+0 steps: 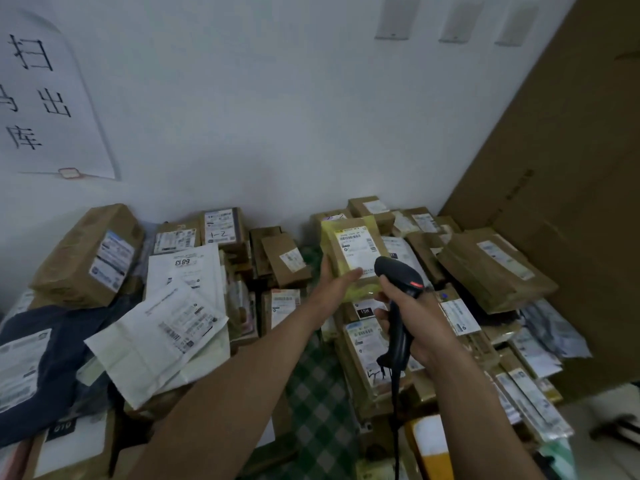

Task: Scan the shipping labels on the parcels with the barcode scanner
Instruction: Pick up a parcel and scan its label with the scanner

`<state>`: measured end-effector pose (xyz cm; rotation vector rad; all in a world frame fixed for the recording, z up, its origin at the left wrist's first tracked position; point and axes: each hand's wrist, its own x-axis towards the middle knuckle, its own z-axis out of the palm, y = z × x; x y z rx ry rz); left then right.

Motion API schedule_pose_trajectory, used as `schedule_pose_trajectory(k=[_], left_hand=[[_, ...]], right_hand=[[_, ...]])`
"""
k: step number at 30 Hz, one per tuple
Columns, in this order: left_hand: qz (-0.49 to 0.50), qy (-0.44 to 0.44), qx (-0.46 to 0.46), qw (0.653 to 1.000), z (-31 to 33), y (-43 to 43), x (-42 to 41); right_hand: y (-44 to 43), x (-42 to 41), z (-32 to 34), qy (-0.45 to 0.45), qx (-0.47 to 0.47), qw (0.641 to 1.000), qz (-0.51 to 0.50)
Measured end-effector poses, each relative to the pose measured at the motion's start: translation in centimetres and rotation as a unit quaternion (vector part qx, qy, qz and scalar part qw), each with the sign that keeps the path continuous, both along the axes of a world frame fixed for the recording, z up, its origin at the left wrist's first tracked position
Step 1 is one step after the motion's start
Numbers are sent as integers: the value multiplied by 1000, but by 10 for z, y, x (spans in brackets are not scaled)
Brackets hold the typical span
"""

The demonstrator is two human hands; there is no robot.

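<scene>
Handwritten wall sign (52, 98), checked cloth (318, 393)

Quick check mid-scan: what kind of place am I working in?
Probably a small parcel dispatch room: brown cardboard parcels with white shipping labels heaped against a white wall, a black handheld barcode scanner in the right hand, and a handwritten white paper sign on that wall.

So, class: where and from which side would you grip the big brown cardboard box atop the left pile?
Probably from above, across its bare top: the brown cardboard box lies tilted and uppermost, nothing on it, and its blue-and-white label faces the front, so fingers stay off it.
</scene>
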<state>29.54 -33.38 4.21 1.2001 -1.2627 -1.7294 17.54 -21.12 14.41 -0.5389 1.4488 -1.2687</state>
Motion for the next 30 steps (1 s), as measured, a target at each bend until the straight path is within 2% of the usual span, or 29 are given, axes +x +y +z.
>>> schedule_pose_trajectory(k=[4,8,9,10,12,13,15,17,20,24,30], left_hand=[[-61,-29,48,997,-14,0,-16],[-94,-133,-28,986,-15,5,-12],[-91,-106,-29,990,-7,11,-7],[-79,-72,-25,994,-7,14,-2],[-15,-54,-40,998,-13,21,12],[40,-76,-55,995,-21,24,20],[148,-184,-67,969,-50,29,39],[204,-260,-25,943,-79,35,56],[228,-292,28,929,-107,37,71],[205,-331,37,920,-124,32,75],[229,-270,40,934,-154,19,70]], right_hand=[[-7,-4,-12,9,13,1000,5],[-12,4,-18,9,20,1000,15],[-13,7,-20,7,21,1000,21],[-14,10,-23,9,21,999,30],[-14,15,-26,16,23,998,53],[-14,18,-29,16,26,997,65],[-14,25,-34,18,38,995,93],[-15,33,-41,31,56,990,123],[-19,47,-55,32,80,984,154],[-23,53,-68,33,88,982,167],[-28,50,-79,32,92,983,159]])
